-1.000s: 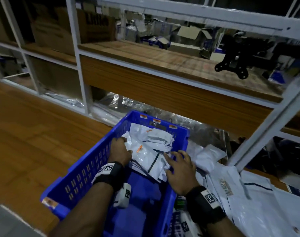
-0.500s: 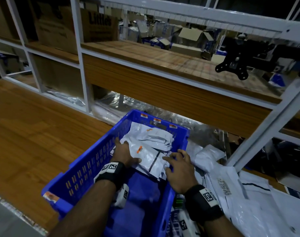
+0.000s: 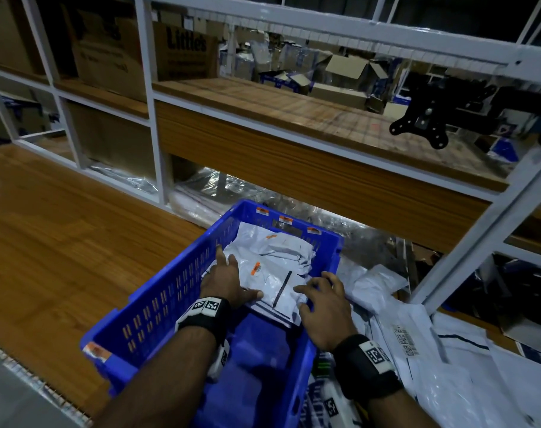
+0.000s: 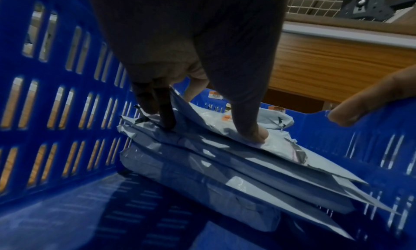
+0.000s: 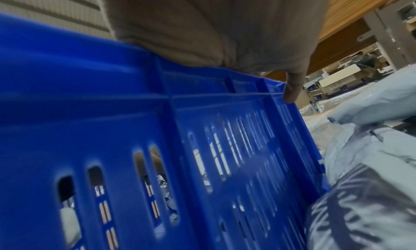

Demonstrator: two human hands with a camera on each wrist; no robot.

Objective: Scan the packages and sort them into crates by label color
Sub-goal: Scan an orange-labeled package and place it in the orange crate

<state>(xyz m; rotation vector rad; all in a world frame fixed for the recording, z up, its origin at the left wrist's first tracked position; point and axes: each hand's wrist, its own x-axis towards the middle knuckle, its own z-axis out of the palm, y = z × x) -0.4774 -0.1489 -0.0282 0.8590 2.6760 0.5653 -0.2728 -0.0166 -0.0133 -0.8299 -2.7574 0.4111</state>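
Here my left hand (image 3: 224, 281) presses spread fingers (image 4: 252, 129) on white plastic mailers (image 3: 275, 273); right hand (image 3: 323, 307) drapes relaxed over the blue slotted crate (image 3: 158, 307) rim; I'd flatten evenly.

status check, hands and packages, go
Left hand pressing package stack in blue crate. Right hand open on crate rim. Nothing blocking.

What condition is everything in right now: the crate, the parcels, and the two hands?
Blue crate: upright on the wooden bench, partly filled, near end bare.
Packages in the crate: stacked at the far end, orange labels showing.
Loose packages: lying outside the crate, on its right.
Left hand: fingers spread, pressing on the top package.
Right hand: resting on the crate's right rim, holding nothing.
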